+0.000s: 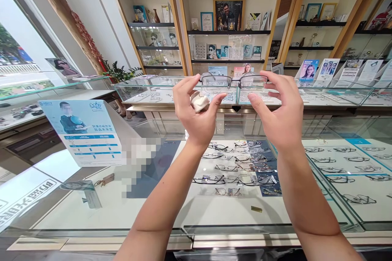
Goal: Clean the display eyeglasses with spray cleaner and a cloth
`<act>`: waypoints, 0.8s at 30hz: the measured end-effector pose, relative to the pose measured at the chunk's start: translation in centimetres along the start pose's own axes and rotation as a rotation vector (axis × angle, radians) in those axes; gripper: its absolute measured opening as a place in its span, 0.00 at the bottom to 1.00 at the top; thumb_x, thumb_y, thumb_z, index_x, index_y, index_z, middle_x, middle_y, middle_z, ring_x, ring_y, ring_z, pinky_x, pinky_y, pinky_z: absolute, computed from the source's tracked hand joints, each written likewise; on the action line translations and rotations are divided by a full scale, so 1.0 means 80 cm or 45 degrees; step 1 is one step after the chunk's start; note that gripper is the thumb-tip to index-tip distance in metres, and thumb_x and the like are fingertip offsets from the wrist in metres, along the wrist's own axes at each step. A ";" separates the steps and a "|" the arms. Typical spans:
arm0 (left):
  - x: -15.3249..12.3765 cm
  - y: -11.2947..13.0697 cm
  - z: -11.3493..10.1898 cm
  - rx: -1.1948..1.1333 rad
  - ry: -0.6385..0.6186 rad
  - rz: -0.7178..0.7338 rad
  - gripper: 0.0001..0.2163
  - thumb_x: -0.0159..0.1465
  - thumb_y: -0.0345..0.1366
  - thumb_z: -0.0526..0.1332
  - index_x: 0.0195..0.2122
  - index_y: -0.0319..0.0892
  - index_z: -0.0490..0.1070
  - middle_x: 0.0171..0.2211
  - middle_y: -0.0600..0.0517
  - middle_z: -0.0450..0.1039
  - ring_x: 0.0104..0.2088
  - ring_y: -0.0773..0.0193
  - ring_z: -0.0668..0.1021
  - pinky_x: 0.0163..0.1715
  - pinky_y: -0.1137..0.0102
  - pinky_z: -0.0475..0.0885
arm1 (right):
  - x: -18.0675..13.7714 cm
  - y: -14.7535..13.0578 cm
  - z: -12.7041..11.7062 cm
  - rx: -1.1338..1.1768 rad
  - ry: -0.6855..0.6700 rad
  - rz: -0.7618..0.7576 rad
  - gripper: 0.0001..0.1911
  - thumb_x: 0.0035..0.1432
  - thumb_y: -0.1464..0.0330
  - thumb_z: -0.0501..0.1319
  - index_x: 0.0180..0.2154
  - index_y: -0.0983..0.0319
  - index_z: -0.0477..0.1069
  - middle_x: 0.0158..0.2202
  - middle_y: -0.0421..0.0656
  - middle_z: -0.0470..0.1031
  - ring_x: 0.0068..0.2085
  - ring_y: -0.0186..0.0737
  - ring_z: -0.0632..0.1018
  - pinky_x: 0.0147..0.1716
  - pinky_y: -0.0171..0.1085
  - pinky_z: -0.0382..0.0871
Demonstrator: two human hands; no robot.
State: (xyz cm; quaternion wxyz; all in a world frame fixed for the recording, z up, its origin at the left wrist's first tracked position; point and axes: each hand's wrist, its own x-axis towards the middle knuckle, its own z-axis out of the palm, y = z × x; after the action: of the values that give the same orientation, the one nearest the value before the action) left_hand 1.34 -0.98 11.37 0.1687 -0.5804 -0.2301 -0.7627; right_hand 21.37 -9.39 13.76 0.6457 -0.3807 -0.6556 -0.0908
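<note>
A pair of dark half-rim eyeglasses (pixel 235 83) is held up level above the glass counter, between both hands. My left hand (pixel 197 116) grips its left end with the fingertips. A crumpled white cloth or tissue (pixel 199 102) is tucked in that same palm; its exact kind is unclear. With the fingers at the right end of the frame, my right hand (pixel 278 106) is closed on the eyeglasses, its thumb lower and apart from the lens. The temples are mostly hidden or hard to make out.
Below my arms, a glass display case (pixel 220 216) holds rows of eyeglasses (pixel 228 168). A blue-and-white sign (pixel 80 134) stands on its left. Across the aisle are another glass counter (pixel 147 94) and wooden-framed wall shelves (pixel 231 32). A potted plant (pixel 118 72) stands at the far left.
</note>
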 end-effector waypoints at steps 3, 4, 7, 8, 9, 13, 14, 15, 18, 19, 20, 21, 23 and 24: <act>0.000 -0.006 0.002 0.022 -0.017 -0.013 0.32 0.66 0.60 0.74 0.66 0.52 0.72 0.61 0.44 0.76 0.62 0.48 0.79 0.56 0.54 0.79 | 0.000 -0.002 0.000 0.046 0.004 0.032 0.24 0.69 0.61 0.69 0.64 0.46 0.76 0.63 0.47 0.75 0.65 0.61 0.77 0.68 0.67 0.76; 0.000 -0.008 0.002 0.014 -0.023 -0.018 0.33 0.66 0.60 0.75 0.66 0.53 0.72 0.61 0.44 0.77 0.61 0.48 0.80 0.56 0.54 0.79 | 0.001 -0.002 0.001 0.047 0.006 0.036 0.23 0.69 0.61 0.69 0.64 0.46 0.76 0.63 0.47 0.75 0.65 0.61 0.77 0.68 0.67 0.76; 0.000 -0.012 0.002 -0.040 -0.036 -0.036 0.34 0.65 0.61 0.75 0.67 0.53 0.72 0.62 0.43 0.76 0.61 0.47 0.80 0.57 0.53 0.79 | 0.001 -0.002 0.001 0.026 0.007 0.019 0.23 0.69 0.62 0.68 0.64 0.47 0.76 0.62 0.47 0.75 0.64 0.60 0.78 0.67 0.66 0.76; 0.000 -0.013 0.002 -0.046 -0.039 -0.045 0.34 0.65 0.61 0.75 0.67 0.53 0.72 0.62 0.43 0.76 0.62 0.47 0.80 0.57 0.53 0.78 | 0.001 -0.002 0.001 0.020 0.004 0.009 0.23 0.70 0.62 0.68 0.64 0.47 0.76 0.63 0.47 0.75 0.63 0.60 0.78 0.67 0.66 0.77; 0.000 -0.013 0.002 -0.040 -0.046 -0.059 0.34 0.65 0.61 0.74 0.67 0.53 0.72 0.62 0.43 0.76 0.62 0.47 0.79 0.58 0.52 0.78 | 0.001 -0.001 0.001 0.015 0.002 -0.002 0.24 0.70 0.63 0.68 0.65 0.47 0.76 0.63 0.47 0.75 0.63 0.60 0.78 0.66 0.66 0.77; 0.001 -0.009 -0.001 0.035 -0.083 -0.133 0.33 0.67 0.62 0.72 0.67 0.51 0.72 0.62 0.43 0.77 0.63 0.47 0.79 0.60 0.52 0.78 | 0.001 0.002 0.001 -0.042 0.032 -0.058 0.23 0.71 0.64 0.67 0.65 0.49 0.76 0.62 0.48 0.78 0.61 0.58 0.80 0.63 0.64 0.79; 0.001 -0.009 -0.002 0.037 -0.089 -0.146 0.33 0.67 0.62 0.72 0.67 0.51 0.72 0.62 0.43 0.77 0.64 0.47 0.79 0.61 0.52 0.77 | 0.001 0.003 0.001 -0.055 0.042 -0.073 0.23 0.71 0.64 0.67 0.65 0.50 0.77 0.61 0.48 0.79 0.59 0.57 0.81 0.62 0.63 0.79; 0.002 -0.009 -0.002 0.029 -0.094 -0.154 0.33 0.67 0.62 0.72 0.67 0.51 0.72 0.63 0.43 0.77 0.64 0.47 0.78 0.61 0.52 0.77 | 0.001 0.004 0.001 -0.062 0.046 -0.086 0.22 0.71 0.64 0.67 0.64 0.50 0.77 0.61 0.48 0.79 0.58 0.56 0.82 0.61 0.62 0.80; 0.003 -0.014 -0.003 -0.028 -0.106 -0.151 0.33 0.66 0.61 0.73 0.67 0.52 0.73 0.63 0.44 0.77 0.65 0.47 0.78 0.63 0.52 0.77 | 0.003 0.004 0.000 -0.032 0.051 -0.104 0.19 0.72 0.62 0.67 0.62 0.50 0.79 0.59 0.47 0.81 0.55 0.53 0.83 0.58 0.59 0.81; 0.003 -0.016 -0.003 -0.048 -0.108 -0.145 0.33 0.66 0.61 0.74 0.67 0.52 0.73 0.63 0.45 0.77 0.65 0.47 0.78 0.63 0.52 0.77 | 0.003 0.004 0.000 -0.011 0.058 -0.102 0.18 0.73 0.61 0.66 0.61 0.50 0.80 0.58 0.47 0.81 0.55 0.53 0.83 0.57 0.58 0.81; 0.003 -0.019 -0.002 -0.067 -0.108 -0.139 0.33 0.65 0.61 0.75 0.66 0.53 0.73 0.63 0.45 0.77 0.65 0.47 0.79 0.63 0.53 0.77 | 0.003 0.003 0.000 0.010 0.071 -0.100 0.16 0.75 0.60 0.64 0.60 0.50 0.81 0.57 0.47 0.82 0.56 0.53 0.83 0.57 0.58 0.82; 0.003 -0.022 -0.002 -0.085 -0.107 -0.133 0.33 0.65 0.61 0.75 0.66 0.52 0.73 0.63 0.45 0.77 0.65 0.47 0.79 0.63 0.53 0.77 | 0.003 0.002 0.000 0.030 0.088 -0.098 0.15 0.76 0.59 0.63 0.59 0.50 0.82 0.56 0.47 0.83 0.57 0.53 0.83 0.57 0.57 0.82; 0.003 -0.026 -0.001 -0.109 -0.108 -0.131 0.33 0.65 0.61 0.75 0.66 0.52 0.73 0.63 0.45 0.77 0.66 0.47 0.78 0.64 0.54 0.76 | 0.003 0.001 0.002 0.063 0.124 -0.096 0.15 0.78 0.58 0.60 0.57 0.50 0.83 0.54 0.47 0.84 0.59 0.53 0.82 0.57 0.57 0.81; 0.003 -0.027 0.000 -0.119 -0.108 -0.131 0.34 0.65 0.61 0.76 0.66 0.52 0.73 0.63 0.45 0.77 0.66 0.48 0.78 0.64 0.54 0.76 | 0.003 0.001 0.002 0.075 0.138 -0.093 0.15 0.79 0.58 0.60 0.56 0.50 0.83 0.53 0.47 0.84 0.60 0.53 0.82 0.57 0.56 0.81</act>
State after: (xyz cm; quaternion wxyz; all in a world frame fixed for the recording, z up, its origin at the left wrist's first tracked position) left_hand 0.10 0.82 11.29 0.0922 -0.6067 -0.2307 -0.7551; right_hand 21.30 -9.13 13.92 0.6874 -0.3319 -0.6355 -0.1154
